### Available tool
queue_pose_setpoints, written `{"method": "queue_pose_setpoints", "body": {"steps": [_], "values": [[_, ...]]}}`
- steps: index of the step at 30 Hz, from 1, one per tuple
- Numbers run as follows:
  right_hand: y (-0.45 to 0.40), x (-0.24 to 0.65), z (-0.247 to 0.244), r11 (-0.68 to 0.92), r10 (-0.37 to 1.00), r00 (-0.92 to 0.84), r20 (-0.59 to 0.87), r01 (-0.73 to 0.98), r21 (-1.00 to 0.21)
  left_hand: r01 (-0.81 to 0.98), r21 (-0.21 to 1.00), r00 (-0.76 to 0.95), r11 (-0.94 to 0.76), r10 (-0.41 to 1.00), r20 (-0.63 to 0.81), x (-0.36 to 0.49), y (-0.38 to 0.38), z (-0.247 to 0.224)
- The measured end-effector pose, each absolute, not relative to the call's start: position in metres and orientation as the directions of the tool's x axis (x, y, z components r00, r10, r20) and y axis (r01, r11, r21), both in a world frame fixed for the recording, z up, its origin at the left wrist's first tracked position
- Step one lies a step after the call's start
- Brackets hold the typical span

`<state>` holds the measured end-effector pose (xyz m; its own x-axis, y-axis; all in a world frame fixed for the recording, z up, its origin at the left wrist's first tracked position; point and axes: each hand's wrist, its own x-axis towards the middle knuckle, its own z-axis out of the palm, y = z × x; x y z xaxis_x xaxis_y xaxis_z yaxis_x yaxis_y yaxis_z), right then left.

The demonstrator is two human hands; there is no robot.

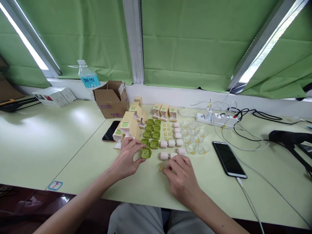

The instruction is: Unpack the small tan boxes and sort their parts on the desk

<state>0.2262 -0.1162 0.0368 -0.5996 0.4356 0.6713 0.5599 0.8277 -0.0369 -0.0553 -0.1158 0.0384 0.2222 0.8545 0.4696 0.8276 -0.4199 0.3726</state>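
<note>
My left hand (129,156) pinches a small green square cup (146,153) between thumb and fingers at the near end of two columns of similar green cups (154,144). My right hand (181,178) is low over the table with its fingers curled in. Beside its thumb lies a small yellow looped piece (160,167). What its fingertips hold, if anything, is hidden. Just beyond them are several pale pink cylinders (164,156), one partly covered by the fingers. Small yellow pieces (167,129) stand in rows behind, and clear plastic covers (192,148) lie to the right.
Cream cartons (130,125) stand behind my left hand, near a dark phone (110,131) and a brown cardboard box (112,102). A water bottle (89,78) is at the back. On the right are a charging phone (229,159), loose cables and a power strip (216,119).
</note>
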Motion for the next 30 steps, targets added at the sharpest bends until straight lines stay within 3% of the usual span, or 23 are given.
{"method": "queue_pose_setpoints", "body": {"steps": [4, 8, 15, 21, 30], "values": [[-0.131, 0.258, 0.037, 0.81, 0.5, -0.479, 0.721, 0.552, -0.195, 0.856, 0.326, 0.229, -0.401, 0.859, 0.457, -0.057, -0.118, 0.038], [-0.142, 0.293, 0.022, 0.765, 0.602, -0.442, 0.665, 0.557, -0.323, 0.88, 0.263, 0.257, -0.394, 0.864, 0.434, -0.059, -0.119, 0.037], [-0.145, 0.313, 0.012, 0.542, 0.839, -0.395, 0.375, 0.538, -0.646, 0.909, 0.187, 0.267, -0.372, 0.865, 0.425, -0.061, -0.12, 0.034], [-0.142, 0.309, 0.016, 0.511, 0.855, -0.401, 0.328, 0.55, -0.661, 0.922, 0.105, 0.291, -0.374, 0.845, 0.449, -0.054, -0.129, 0.049], [-0.143, 0.307, 0.02, 0.515, 0.854, -0.404, 0.329, 0.562, -0.647, 0.873, 0.11, 0.286, -0.476, 0.681, 0.674, -0.032, -0.099, 0.108]]}}
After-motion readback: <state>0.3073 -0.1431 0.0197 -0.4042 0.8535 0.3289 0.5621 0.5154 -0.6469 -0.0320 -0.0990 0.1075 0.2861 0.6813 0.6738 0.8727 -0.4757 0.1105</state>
